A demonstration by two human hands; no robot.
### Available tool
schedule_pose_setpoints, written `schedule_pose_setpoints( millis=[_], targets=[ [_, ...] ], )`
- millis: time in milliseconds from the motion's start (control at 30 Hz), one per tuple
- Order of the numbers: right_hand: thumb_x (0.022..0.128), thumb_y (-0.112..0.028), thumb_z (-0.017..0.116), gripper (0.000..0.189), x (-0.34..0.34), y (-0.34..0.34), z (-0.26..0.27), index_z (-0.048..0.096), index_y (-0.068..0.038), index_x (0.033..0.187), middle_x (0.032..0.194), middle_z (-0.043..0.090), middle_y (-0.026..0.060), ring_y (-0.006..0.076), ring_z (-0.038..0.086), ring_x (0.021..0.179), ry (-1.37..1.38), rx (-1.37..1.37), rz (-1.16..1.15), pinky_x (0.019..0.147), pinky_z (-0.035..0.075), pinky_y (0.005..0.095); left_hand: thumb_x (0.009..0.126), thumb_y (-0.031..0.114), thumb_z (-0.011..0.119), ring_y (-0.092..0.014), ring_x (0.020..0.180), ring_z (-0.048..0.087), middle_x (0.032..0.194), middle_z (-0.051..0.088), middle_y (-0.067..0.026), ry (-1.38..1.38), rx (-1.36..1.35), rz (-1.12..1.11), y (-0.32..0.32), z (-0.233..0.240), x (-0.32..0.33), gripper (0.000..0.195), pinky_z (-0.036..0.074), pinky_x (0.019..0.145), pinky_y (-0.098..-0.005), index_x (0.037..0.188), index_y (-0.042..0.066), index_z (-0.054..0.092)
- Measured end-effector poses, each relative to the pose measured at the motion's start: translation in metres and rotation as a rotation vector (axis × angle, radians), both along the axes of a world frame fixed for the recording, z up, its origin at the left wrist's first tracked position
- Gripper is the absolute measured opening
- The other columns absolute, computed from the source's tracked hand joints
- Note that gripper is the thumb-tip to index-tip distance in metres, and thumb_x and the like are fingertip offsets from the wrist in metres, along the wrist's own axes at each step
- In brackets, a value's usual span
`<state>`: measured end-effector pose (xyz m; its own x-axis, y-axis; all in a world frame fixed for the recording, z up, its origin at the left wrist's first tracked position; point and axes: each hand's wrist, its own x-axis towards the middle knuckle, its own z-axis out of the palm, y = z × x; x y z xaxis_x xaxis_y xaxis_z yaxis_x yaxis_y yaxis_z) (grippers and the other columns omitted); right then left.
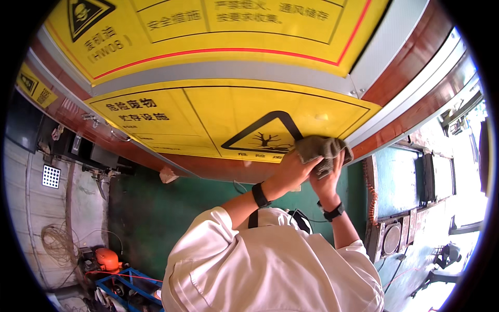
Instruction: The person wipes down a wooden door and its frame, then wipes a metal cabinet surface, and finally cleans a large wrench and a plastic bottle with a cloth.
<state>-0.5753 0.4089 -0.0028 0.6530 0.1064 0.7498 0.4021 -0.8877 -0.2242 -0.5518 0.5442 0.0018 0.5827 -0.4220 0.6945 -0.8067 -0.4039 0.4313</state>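
A grey-brown cloth (pixel 322 153) lies bunched against the lower right part of a yellow warning sign (pixel 241 117). My left hand (pixel 293 171) grips the cloth from the left, its fingertips hidden under the folds. On the cloth's right side my right hand (pixel 326 183) has its fingers around the fabric. The cloth touches the right corner of the sign's black triangle (pixel 262 134), which frames a dead-tree picture. This sign bears printed writing and sits on a red-brown panel (pixel 218 167). Above it is a second yellow sign (pixel 241 37) with a red border.
A metal latch (pixel 91 120) sits on the panel to the left. Below stretches a green floor (pixel 140 210). An orange machine (pixel 108 259) and a blue metal frame (pixel 128 286) stand at lower left, near coiled wire (pixel 58 240). A coiled orange hose (pixel 372 199) hangs at right.
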Motion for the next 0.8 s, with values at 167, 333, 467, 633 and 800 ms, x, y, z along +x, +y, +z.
schedule_pose_setpoints(
  millis=[167, 333, 467, 633, 800],
  targets=[
    [0.058, -0.014, 0.065, 0.055, 0.006, 0.038, -0.023, 0.051, -0.003, 0.109, 0.116, 0.044, 0.0167, 0.0377, 0.038, 0.111, 0.074, -0.057, 0.165, 0.092, 0.029, 0.0486, 0.06, 0.002, 0.061, -0.033, 0.095, 0.052, 0.105, 0.053, -0.0141, 0.016, 0.005, 0.077, 0.052, -0.023, -0.002, 0.048, 0.043, 0.079, -0.0413, 0.107, 0.009, 0.053],
    [0.064, -0.021, 0.061, 0.054, 0.04, 0.072, 0.041, 0.049, -0.002, 0.113, 0.12, 0.043, 0.0155, 0.0384, 0.034, 0.116, -0.119, -0.09, 0.384, 0.095, 0.025, 0.0471, 0.061, -0.001, 0.06, -0.036, 0.098, 0.048, 0.106, 0.052, -0.014, -0.204, -0.15, 0.241, 0.09, 0.037, 0.005, 0.053, 0.039, 0.082, -0.0461, 0.111, 0.013, 0.051],
    [0.062, -0.026, 0.063, 0.046, 0.044, 0.093, 0.087, 0.056, -0.001, 0.1, 0.111, 0.051, 0.0154, 0.0352, 0.046, 0.106, -0.311, -0.005, 0.335, 0.092, 0.029, 0.044, 0.057, 0.003, 0.064, -0.037, 0.1, 0.048, 0.107, 0.052, -0.0136, -0.23, -0.296, 0.235, 0.089, 0.059, 0.009, 0.054, 0.037, 0.084, -0.0465, 0.108, 0.014, 0.053],
    [0.064, -0.03, 0.064, 0.049, 0.028, 0.068, -0.016, 0.057, -0.004, 0.105, 0.11, 0.051, 0.0147, 0.032, 0.047, 0.104, -0.029, -0.021, 0.296, 0.089, 0.034, 0.0455, 0.051, 0.011, 0.069, -0.035, 0.102, 0.048, 0.109, 0.052, -0.0119, -0.094, -0.121, 0.09, 0.092, -0.012, -0.003, 0.051, 0.034, 0.088, -0.0484, 0.1, 0.017, 0.055],
    [0.061, -0.023, 0.065, 0.054, -0.004, 0.073, -0.105, 0.049, -0.007, 0.111, 0.11, 0.049, 0.0128, 0.0253, 0.052, 0.096, 0.288, -0.283, 0.288, 0.079, 0.043, 0.0403, 0.056, 0.009, 0.066, -0.036, 0.102, 0.047, 0.109, 0.051, -0.0124, 0.147, 0.02, 0.201, 0.104, -0.116, -0.029, 0.051, 0.036, 0.086, -0.0462, 0.105, 0.015, 0.053]
  ],
)
